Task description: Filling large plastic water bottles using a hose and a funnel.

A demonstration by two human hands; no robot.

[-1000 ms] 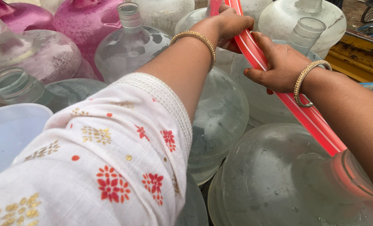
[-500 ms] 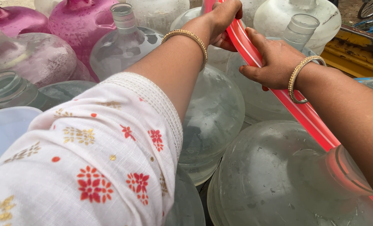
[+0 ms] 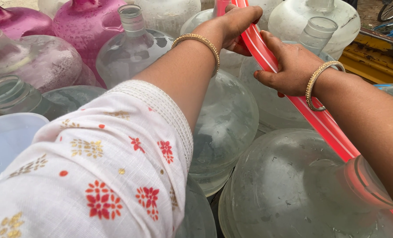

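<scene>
The left arm wears a loose white sleeve [image 3: 95, 176] that ends short of the wrist, leaving the forearm bare. The cloth is printed with small flower motifs: red blossoms with rounded petals, pale gold sprigs and tiny red and gold dots scattered between them. The sleeve's hem carries a band of fine white stitched trim in close parallel rows. The left hand [image 3: 238, 22] has a thin gold bangle [image 3: 198, 44] with a beaded, ribbed edge at the wrist. The right hand [image 3: 293, 64] has a matching gold bangle [image 3: 318, 83] of the same beaded make at its wrist, and the right forearm is bare, with no sleeve in view.
</scene>
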